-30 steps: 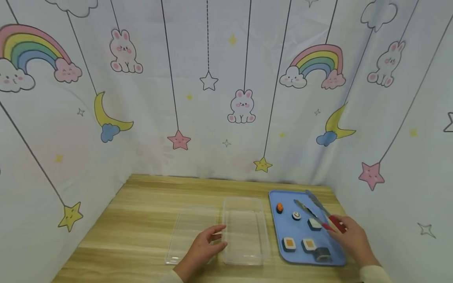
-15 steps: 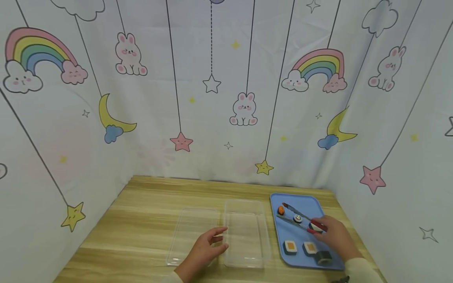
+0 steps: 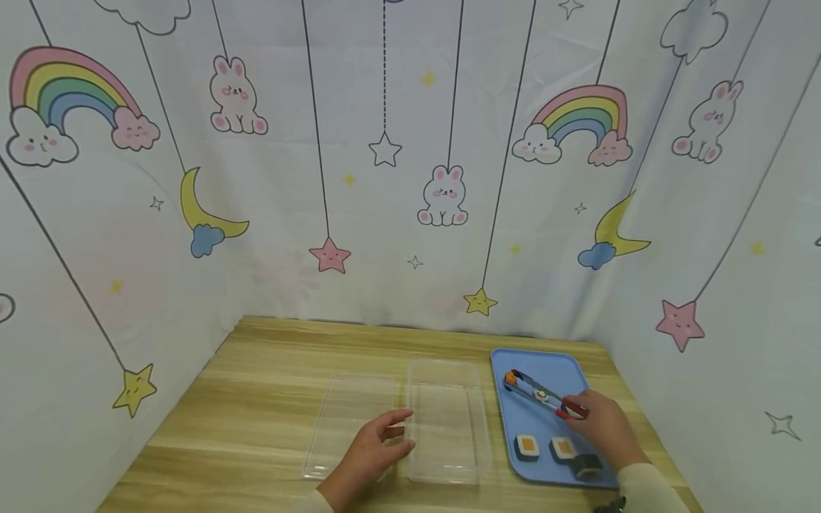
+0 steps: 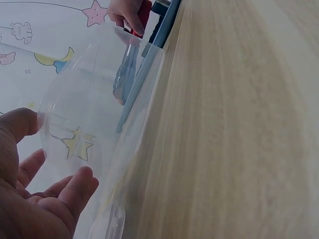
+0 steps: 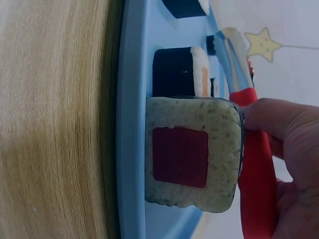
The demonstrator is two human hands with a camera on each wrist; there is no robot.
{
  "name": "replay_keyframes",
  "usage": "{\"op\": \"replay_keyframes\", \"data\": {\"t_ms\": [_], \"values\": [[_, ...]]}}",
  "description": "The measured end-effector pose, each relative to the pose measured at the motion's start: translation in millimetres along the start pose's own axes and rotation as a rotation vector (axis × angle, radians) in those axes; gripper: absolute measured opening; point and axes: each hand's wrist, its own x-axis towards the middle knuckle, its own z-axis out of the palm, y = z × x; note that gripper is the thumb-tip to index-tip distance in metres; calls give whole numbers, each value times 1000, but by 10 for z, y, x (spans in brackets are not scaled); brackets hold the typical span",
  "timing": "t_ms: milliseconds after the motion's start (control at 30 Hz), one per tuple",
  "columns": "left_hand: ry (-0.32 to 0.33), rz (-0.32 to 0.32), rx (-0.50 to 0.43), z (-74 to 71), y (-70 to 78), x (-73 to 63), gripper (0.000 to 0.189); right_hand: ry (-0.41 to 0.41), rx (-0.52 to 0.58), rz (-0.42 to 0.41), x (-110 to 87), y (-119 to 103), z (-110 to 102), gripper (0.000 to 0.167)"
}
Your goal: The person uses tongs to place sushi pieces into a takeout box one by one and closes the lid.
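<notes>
My right hand (image 3: 606, 427) grips the red-handled tongs (image 3: 575, 407) over the blue tray (image 3: 558, 362). The tongs' tips are on either side of a small orange-topped toy sushi piece (image 3: 510, 377) at the tray's far left. Between the tongs' arms shows a small round roll with a smiling face (image 3: 541, 396). Another roll is mostly hidden under the handles and fingers. My left hand (image 3: 367, 452) is at the left wall of a clear plastic box (image 3: 449, 420), its fingers loosely bent and spread, fingertips right at the rim (image 4: 42, 124).
On the tray's near half sit two square rolls with orange centres (image 3: 527, 446) and a dark-wrapped roll (image 3: 586, 466), whose dark red centre (image 5: 179, 154) shows in the right wrist view. A clear lid (image 3: 355, 399) lies left of the box. Printed curtains (image 3: 385, 285) enclose the wooden table (image 3: 212, 427).
My right hand has brought the tongs left and down from above the tray's right side, and their arms have closed in around the orange-topped piece. My left hand has stayed at the box.
</notes>
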Motion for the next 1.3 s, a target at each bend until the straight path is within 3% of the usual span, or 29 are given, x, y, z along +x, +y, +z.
{"op": "replay_keyframes", "data": {"t_ms": [600,1000,1300], "values": [[-2,-14,-12,2,13,-17,54,-7,50,87,-46,-52,-35,36],[-4,-23,-36,0,22,-14,53,33,22,-10,-49,-76,32,31],[-1,-39,-46,-3,16,-20,55,1,49,100,-48,-144,-97,32]]}}
